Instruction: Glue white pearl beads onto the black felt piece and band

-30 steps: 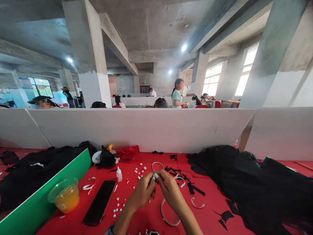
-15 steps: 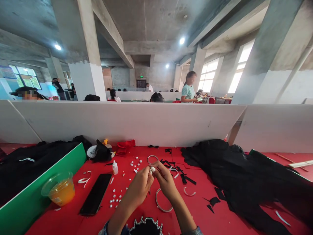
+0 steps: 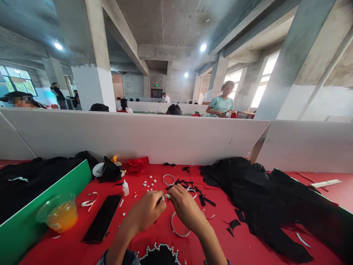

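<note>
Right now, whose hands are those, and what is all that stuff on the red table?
The camera sits on a person's head and looks down, so the two hands are that person's own. The left hand and right hand meet fingertip to fingertip, pinching something tiny and white; it is too small to name. Under them lies a ring on the red table. Around them are loose pearls, a small bottle, a phone, a cup of orange drink and black cloth. Other people sit beyond the white wall.
</note>
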Motion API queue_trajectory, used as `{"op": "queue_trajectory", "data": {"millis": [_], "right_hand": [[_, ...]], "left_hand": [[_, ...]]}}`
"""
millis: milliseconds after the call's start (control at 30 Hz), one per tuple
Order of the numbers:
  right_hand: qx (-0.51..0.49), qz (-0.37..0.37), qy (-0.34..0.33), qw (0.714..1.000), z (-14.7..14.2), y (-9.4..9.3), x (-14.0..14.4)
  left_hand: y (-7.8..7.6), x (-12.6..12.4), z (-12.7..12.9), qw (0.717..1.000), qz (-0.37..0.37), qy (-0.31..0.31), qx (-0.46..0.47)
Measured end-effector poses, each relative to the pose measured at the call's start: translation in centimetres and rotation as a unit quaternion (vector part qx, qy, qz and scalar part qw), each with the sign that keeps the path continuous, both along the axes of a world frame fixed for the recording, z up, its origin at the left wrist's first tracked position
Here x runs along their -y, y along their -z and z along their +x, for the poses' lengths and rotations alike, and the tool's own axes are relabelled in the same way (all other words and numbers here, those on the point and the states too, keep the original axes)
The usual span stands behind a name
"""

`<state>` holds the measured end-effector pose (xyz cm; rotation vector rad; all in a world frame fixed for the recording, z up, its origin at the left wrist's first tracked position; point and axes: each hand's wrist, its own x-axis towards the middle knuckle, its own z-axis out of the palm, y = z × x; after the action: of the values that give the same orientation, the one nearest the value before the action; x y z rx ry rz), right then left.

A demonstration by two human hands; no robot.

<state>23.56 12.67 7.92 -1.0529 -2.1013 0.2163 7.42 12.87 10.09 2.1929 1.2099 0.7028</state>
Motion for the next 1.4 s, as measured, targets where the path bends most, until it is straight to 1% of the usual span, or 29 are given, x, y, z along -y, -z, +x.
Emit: {"op": "queue_trajectory", "data": {"millis": [67, 100, 167, 233, 300, 367, 467, 533, 600, 667, 733, 800, 867, 933, 1000, 1067, 1100, 1133, 1200, 1267, 1300, 1333, 1367, 1400], "right_hand": [[-0.040, -0.098, -0.056, 0.993, 0.6, -1.0, 1.0], [-0.071, -0.153, -0.095, 0.981, 0.8, -1.3, 1.3], [-0.141, -0.252, -0.170, 0.942, 1.1, -1.6, 1.6], [-0.210, -0.310, -0.220, 0.901, 1.2, -1.3, 1.3], [-0.264, -0.333, -0.232, 0.875, 1.0, -0.7, 0.8], [-0.300, -0.347, -0.227, 0.859, 0.8, -0.1, 0.3], [-0.325, -0.363, -0.228, 0.843, 0.4, 0.6, -0.2], [-0.331, -0.364, -0.233, 0.839, 0.3, 0.8, -0.4], [-0.328, -0.354, -0.234, 0.844, 0.3, 0.9, -0.5], [-0.315, -0.342, -0.224, 0.857, 0.4, 1.0, -0.8], [-0.288, -0.328, -0.191, 0.879, 0.6, 1.1, -1.2], [-0.258, -0.311, -0.144, 0.903, 0.8, 1.3, -1.5], [-0.240, -0.293, -0.110, 0.919, 0.9, 1.4, -1.8], [-0.238, -0.276, -0.101, 0.926, 1.0, 1.4, -1.8], [-0.240, -0.253, -0.096, 0.932, 1.2, 1.2, -1.6], [-0.237, -0.229, -0.081, 0.941, 1.4, 0.7, -1.1], [-0.234, -0.221, -0.077, 0.944, 1.6, 0.4, -0.8], [-0.228, -0.224, -0.085, 0.944, 1.9, 0.2, -0.4], [-0.210, -0.251, -0.143, 0.934, 2.7, -0.1, 0.4], [-0.201, -0.276, -0.207, 0.917, 3.9, 0.3, 1.4], [-0.196, -0.278, -0.219, 0.915, 4.5, 0.9, 2.0], [-0.190, -0.272, -0.206, 0.920, 5.1, 1.8, 2.6], [-0.165, -0.266, -0.174, 0.934, 5.6, 3.0, 3.4], [-0.113, -0.260, -0.148, 0.947, 6.0, 4.3, 4.2]], "left_hand": [[-0.2, 0.1, -0.9, 0.993, -0.079, 0.076, 0.045], [-0.2, 0.1, -1.2, 0.981, -0.131, 0.117, 0.077], [-0.1, 0.1, -1.6, 0.944, -0.227, 0.187, 0.150], [0.2, -0.2, -1.5, 0.907, -0.286, 0.220, 0.217], [0.5, -0.5, -1.2, 0.885, -0.314, 0.222, 0.263], [0.8, -0.8, -0.8, 0.872, -0.335, 0.212, 0.287], [1.2, -1.3, -0.4, 0.856, -0.363, 0.209, 0.305], [1.5, -1.6, -0.6, 0.847, -0.371, 0.226, 0.307], [1.7, -2.0, -1.1, 0.851, -0.361, 0.237, 0.301], [1.8, -2.3, -1.8, 0.863, -0.340, 0.229, 0.295], [1.8, -2.6, -2.5, 0.878, -0.322, 0.201, 0.293], [1.6, -2.8, -2.7, 0.894, -0.305, 0.169, 0.280], [1.4, -2.6, -2.4, 0.919, -0.276, 0.143, 0.243], [1.1, -2.2, -1.5, 0.944, -0.228, 0.119, 0.205], [1.0, -1.5, -0.5, 0.961, -0.175, 0.079, 0.201], [0.8, -0.6, 0.1, 0.963, -0.151, 0.055, 0.216], [0.8, -0.1, 0.2, 0.962, -0.152, 0.055, 0.222], [0.7, 0.6, 0.1, 0.960, -0.158, 0.063, 0.223], [0.8, 1.9, -0.5, 0.958, -0.174, 0.080, 0.213], [1.3, 3.3, -1.7, 0.960, -0.180, 0.083, 0.196], [1.8, 4.0, -2.4, 0.965, -0.170, 0.065, 0.189], [2.5, 4.7, -3.2, 0.973, -0.146, 0.039, 0.173], [3.4, 5.6, -3.9, 0.982, -0.106, -0.002, 0.157], [4.5, 6.5, -4.5, 0.988, -0.066, -0.034, 0.136]]}}
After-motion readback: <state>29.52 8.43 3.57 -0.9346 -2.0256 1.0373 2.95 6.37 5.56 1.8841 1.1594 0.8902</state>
